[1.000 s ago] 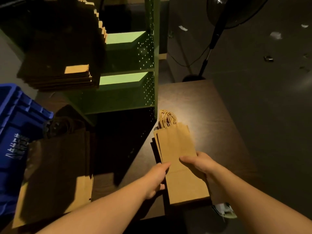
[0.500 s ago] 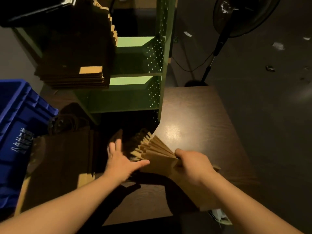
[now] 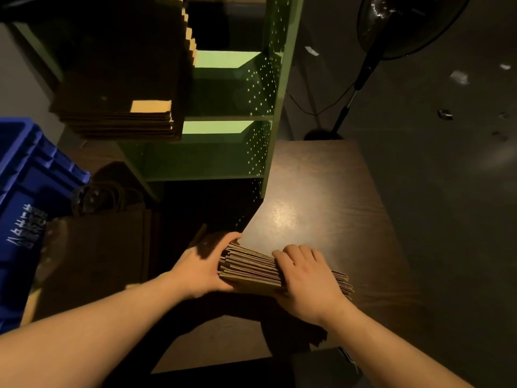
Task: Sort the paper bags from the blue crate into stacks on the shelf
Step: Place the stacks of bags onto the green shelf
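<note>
Shelf (image 3: 268, 88) already carries one tall stack (image 3: 117, 79). Below it on the bench (image 3: 330, 191), both hands clasp a bundle of bags (image 3: 251, 268), left hand (image 3: 201, 271) at its end, right hand (image 3: 307, 281) on top. Blue crate (image 3: 25, 208) and larger bags (image 3: 95, 256) left of the shelf probably await sorting.

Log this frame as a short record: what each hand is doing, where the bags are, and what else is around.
left hand: cups the left end of the bundle of paper bags, fingers curled round it
right hand: lies over the top of the bundle, fingers bent over its edge
bundle: held edge-up over the brown table
shelf: green shelf with a stack of bags on its left side
crate: blue crate at far left
other bags: larger dark bags lying beside the crate
background: standing fan
</note>
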{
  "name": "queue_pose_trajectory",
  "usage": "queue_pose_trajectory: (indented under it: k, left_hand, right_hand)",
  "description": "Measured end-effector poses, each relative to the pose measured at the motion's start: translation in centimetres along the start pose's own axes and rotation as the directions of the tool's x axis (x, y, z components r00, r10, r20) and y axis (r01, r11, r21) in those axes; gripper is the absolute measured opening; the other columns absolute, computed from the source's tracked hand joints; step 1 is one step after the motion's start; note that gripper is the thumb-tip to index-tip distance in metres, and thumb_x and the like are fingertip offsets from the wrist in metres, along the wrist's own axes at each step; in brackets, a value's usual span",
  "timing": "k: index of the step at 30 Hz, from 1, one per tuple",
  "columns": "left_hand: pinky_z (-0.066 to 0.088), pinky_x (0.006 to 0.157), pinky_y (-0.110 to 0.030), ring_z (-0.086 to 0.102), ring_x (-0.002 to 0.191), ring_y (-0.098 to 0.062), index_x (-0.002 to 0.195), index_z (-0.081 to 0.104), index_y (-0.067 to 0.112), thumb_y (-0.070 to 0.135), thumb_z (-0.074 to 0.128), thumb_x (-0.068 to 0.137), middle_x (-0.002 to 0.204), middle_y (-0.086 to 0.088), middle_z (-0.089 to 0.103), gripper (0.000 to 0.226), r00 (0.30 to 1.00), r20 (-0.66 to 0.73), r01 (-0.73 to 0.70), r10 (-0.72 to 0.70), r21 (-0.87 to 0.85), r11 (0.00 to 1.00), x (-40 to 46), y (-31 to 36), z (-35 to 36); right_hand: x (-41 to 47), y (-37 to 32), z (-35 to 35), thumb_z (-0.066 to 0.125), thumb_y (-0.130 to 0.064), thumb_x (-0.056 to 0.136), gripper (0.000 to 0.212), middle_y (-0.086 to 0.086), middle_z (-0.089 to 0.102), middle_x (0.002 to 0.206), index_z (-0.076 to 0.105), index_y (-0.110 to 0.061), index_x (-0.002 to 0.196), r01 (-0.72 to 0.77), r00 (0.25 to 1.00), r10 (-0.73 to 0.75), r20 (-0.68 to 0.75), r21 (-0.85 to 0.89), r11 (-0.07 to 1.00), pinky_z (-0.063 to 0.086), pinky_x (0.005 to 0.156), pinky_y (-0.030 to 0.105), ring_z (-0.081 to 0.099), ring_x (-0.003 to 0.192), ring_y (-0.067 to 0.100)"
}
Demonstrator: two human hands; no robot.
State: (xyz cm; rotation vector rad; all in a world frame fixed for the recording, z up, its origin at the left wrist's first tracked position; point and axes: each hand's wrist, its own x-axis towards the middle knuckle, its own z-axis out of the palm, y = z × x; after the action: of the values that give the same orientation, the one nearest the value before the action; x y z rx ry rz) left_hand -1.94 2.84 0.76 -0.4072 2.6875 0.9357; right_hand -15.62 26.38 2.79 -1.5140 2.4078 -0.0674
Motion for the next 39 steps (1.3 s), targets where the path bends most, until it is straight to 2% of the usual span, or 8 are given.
queue_pose_trajectory:
  k: [6,11,16,25,28,31,35,39]
  left_hand:
    - [0.037,0.119,-0.035,0.044,0.140,-0.011,0.151,0.006,0.053,0.057,0.087,0.068,0.149,0.012,0.049,0.116,1.000,0.018,0.002,-0.002,-0.011,1.000,0.0,-1.1,0.3]
    - [0.038,0.118,-0.036,0.038,0.138,-0.003,0.145,0.002,0.063,0.069,0.083,0.061,0.141,0.024,0.042,0.116,0.993,0.081,-0.082,0.082,-0.013,0.997,0.5,-1.4,-0.4]
    - [0.028,0.124,-0.045,0.030,0.146,-0.015,0.147,-0.011,0.064,0.080,0.081,0.053,0.161,0.013,0.030,0.132,0.997,0.052,-0.049,0.051,-0.036,0.998,0.2,-1.5,1.1]
    - [0.045,0.113,-0.045,0.046,0.133,-0.008,0.142,0.011,0.064,0.071,0.081,0.059,0.140,0.021,0.046,0.109,0.997,-0.004,-0.080,0.080,-0.055,0.995,0.1,-1.5,1.5]
    - [0.021,0.124,-0.042,0.024,0.141,-0.009,0.148,-0.009,0.063,0.077,0.083,0.051,0.157,0.023,0.024,0.134,0.998,0.064,-0.018,0.025,-0.106,0.994,-0.2,-1.0,1.9]
    - [0.025,0.124,-0.047,0.030,0.141,-0.010,0.143,-0.005,0.068,0.077,0.078,0.053,0.153,0.024,0.030,0.122,0.999,0.035,-0.028,0.032,-0.101,0.995,-0.2,-0.7,2.2]
    - [0.049,0.106,-0.048,0.054,0.125,-0.008,0.136,0.031,0.051,0.070,0.075,0.063,0.128,0.021,0.055,0.087,0.999,-0.036,-0.042,0.040,-0.070,0.997,0.7,-1.7,1.9]
    - [0.052,0.101,-0.043,0.056,0.121,-0.007,0.133,0.036,0.050,0.074,0.073,0.063,0.125,0.021,0.057,0.083,0.996,-0.073,-0.059,0.055,-0.064,0.996,0.6,-1.8,2.2]
  right_hand:
    - [-4.5,4.8,-0.7,0.065,-0.068,0.078,0.092,-0.019,0.049,0.145,0.026,-0.040,0.157,-0.156,0.988,0.155,0.021,0.240,0.958,0.028,0.120,0.030,0.043,0.135,0.005]
    - [-8.1,7.1,1.2,0.089,-0.056,0.065,0.102,-0.027,0.046,0.143,0.030,-0.048,0.149,-0.241,0.963,0.260,0.076,0.676,0.697,0.044,0.108,0.016,0.046,0.131,-0.010]
    - [-7.3,6.3,3.2,0.096,-0.034,0.066,0.108,-0.022,0.052,0.136,0.028,-0.044,0.149,-0.230,0.925,0.379,0.006,0.804,0.548,0.043,0.099,0.006,0.053,0.125,-0.008]
    - [-6.4,7.8,1.4,0.080,-0.049,0.079,0.062,-0.030,0.053,0.121,0.049,-0.049,0.133,-0.168,0.981,0.193,0.010,0.538,0.826,0.052,0.100,0.027,0.053,0.116,-0.008]
    - [-6.6,6.2,2.4,0.089,-0.038,0.074,0.084,-0.027,0.046,0.135,0.042,-0.041,0.144,-0.169,0.943,0.324,-0.070,0.739,0.652,0.042,0.104,0.010,0.047,0.126,-0.009]
    - [-6.3,5.2,3.5,0.090,-0.031,0.074,0.080,-0.025,0.048,0.132,0.046,-0.042,0.140,-0.149,0.924,0.368,-0.106,0.786,0.600,0.041,0.100,0.006,0.050,0.124,-0.006]
    - [-5.0,6.8,0.2,0.082,-0.028,0.081,0.059,-0.025,0.054,0.119,0.053,-0.045,0.129,-0.236,0.966,0.254,0.041,0.531,0.814,0.048,0.099,0.022,0.055,0.111,-0.001]
    - [-2.8,4.1,-1.2,0.069,-0.034,0.084,0.046,-0.002,0.058,0.121,0.047,-0.027,0.123,-0.289,0.949,0.286,0.133,0.007,0.957,0.042,0.104,0.048,0.057,0.115,0.025]
